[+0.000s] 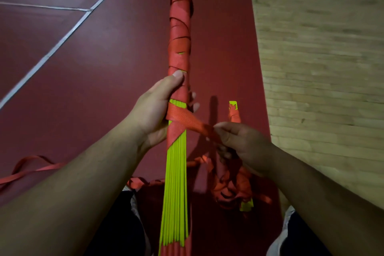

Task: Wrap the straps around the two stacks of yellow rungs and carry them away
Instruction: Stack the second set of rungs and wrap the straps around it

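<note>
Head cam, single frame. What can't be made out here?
- Near end of the held stack: cut off by the bottom edge of the head view.
- Middle of the second stack: hidden behind the right hand and its forearm.
- Fingers of the left hand: wrapped behind the held stack, only tips show.
- Loose strap: runs off the left edge and under the left forearm; ends unseen.

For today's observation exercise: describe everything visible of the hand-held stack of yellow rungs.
The stack of yellow rungs is a long bundle of thin neon-yellow strips pointing straight ahead. A red strap spirals round its far half; nearer, bare rungs show. The left hand grips its middle; the right hand pinches the strap.
</note>
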`<state>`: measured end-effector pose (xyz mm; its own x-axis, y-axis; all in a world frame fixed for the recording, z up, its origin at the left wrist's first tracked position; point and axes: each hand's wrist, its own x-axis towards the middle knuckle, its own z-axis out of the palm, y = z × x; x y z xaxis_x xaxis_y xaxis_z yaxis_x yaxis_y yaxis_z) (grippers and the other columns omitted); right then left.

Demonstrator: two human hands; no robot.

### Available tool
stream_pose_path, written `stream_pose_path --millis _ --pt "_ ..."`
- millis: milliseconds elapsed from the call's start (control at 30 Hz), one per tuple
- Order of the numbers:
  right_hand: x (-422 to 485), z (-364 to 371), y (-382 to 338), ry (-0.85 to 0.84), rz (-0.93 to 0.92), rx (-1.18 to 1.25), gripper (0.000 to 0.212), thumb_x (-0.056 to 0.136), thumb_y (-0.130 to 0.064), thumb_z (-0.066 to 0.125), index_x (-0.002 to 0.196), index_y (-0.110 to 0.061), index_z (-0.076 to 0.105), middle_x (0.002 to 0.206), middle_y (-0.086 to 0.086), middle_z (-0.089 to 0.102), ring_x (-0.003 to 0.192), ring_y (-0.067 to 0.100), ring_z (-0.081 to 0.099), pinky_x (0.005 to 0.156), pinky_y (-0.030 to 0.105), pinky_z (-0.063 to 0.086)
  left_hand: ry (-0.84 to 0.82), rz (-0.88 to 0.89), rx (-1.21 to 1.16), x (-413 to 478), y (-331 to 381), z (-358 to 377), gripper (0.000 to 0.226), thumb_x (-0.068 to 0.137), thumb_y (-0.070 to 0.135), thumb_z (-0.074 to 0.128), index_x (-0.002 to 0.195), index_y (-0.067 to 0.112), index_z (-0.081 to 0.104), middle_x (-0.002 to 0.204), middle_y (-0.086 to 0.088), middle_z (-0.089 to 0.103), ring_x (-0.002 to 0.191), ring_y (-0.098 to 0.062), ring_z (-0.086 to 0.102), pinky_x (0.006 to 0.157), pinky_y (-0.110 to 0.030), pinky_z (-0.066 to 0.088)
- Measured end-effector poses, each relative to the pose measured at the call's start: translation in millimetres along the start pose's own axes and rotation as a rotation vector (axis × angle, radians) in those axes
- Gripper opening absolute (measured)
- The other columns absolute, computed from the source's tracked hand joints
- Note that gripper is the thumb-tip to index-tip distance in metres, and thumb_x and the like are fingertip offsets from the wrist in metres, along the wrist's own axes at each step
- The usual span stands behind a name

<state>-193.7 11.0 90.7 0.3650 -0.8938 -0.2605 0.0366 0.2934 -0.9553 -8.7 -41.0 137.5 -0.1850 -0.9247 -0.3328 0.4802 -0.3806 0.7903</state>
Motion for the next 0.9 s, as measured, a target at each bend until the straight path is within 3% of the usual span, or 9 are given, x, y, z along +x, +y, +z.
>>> stream_pose_path --millis 100,267,400,467,533,600,733,900 --pt "1.3 -2.9 0.8 0.002 -0.064 -0.138 0.016 0.083 -0.041 0.061 0.080 -0.028 0.070 0.055 -0.003 0.046 0.050 0.009 0.043 0.056 0.022 0.042 -0.055 -0.027 0.062 -2.9 2.5 2.0 0.033 0.083 0.041 0.060 0.099 0.013 0.066 0.076 -0.005 0.068 0.067 -0.017 0.066 0.080 -0.044 0.059" --pt "2.0 -4.9 0.6 0.031 -0.018 -0.348 0.036 0.080 -0.062 0.056 0.069 -0.028 0.059 0.053 -0.002 0.052 0.051 0.014 0.046 0.055 0.030 0.036 -0.014 -0.065 0.083 -2.6 0.4 1.6 0.048 0.105 0.042 0.037 0.119 0.004 0.064 0.102 -0.016 0.072 0.084 -0.028 0.069 0.075 -0.038 0.059" --pt "2.1 -1.0 4.6 0.058 -0.051 -0.388 0.023 0.096 -0.037 0.059 0.074 -0.032 0.062 0.051 -0.005 0.050 0.051 0.014 0.046 0.053 0.029 0.038 0.058 -0.065 0.197 -3.4 -1.0 6.0 0.066 0.091 0.065 0.045 0.105 0.005 0.069 0.090 -0.014 0.073 0.069 -0.025 0.069 0.060 -0.032 0.057" --pt "1.6 -0.6 1.5 0.082 -0.123 -0.337 0.020 0.097 -0.025 0.060 0.077 -0.026 0.060 0.051 -0.007 0.048 0.051 0.011 0.047 0.055 0.030 0.041 0.016 -0.025 0.280 -5.8 -3.1 8.1 0.050 0.085 0.056 0.058 0.100 0.008 0.064 0.084 -0.010 0.067 0.063 -0.021 0.065 0.057 -0.030 0.055" --pt "0.7 0.0 -4.2 0.110 -0.188 -0.297 0.016 0.093 -0.027 0.060 0.079 -0.022 0.059 0.052 -0.008 0.048 0.049 0.008 0.046 0.054 0.029 0.040 0.010 -0.003 0.262 -7.3 -4.0 9.2 0.026 0.093 0.035 0.063 0.104 0.011 0.059 0.083 -0.009 0.064 0.062 -0.020 0.064 0.057 -0.033 0.056" --pt "0.4 -0.1 -7.8 0.130 -0.213 -0.323 0.016 0.091 -0.031 0.058 0.078 -0.022 0.058 0.052 -0.008 0.049 0.048 0.006 0.045 0.052 0.025 0.038 0.010 -0.020 0.170 -6.6 -1.4 10.8 0.018 0.097 0.030 0.059 0.103 0.013 0.058 0.077 -0.008 0.063 0.064 -0.021 0.065 0.060 -0.036 0.058" --pt "1.7 -3.6 -4.7 0.175 -0.143 -0.402 0.021 0.096 -0.026 0.060 0.076 -0.023 0.059 0.049 -0.009 0.048 0.045 0.003 0.045 0.049 0.019 0.037 0.010 -0.027 0.150 -3.9 0.5 8.8 0.027 0.099 0.036 0.054 0.096 0.011 0.063 0.075 -0.010 0.067 0.071 -0.022 0.066 0.065 -0.034 0.059" --pt "-0.3 2.5 -5.8 0.093 -0.019 -0.228 0.033 0.077 -0.044 0.059 0.084 -0.012 0.059 0.056 -0.002 0.048 0.043 0.008 0.045 0.042 0.018 0.040 0.014 -0.069 0.048 -4.3 -2.2 11.2 0.047 0.095 0.054 0.049 0.103 0.010 0.062 0.082 -0.007 0.066 0.073 -0.023 0.066 0.064 -0.030 0.058"
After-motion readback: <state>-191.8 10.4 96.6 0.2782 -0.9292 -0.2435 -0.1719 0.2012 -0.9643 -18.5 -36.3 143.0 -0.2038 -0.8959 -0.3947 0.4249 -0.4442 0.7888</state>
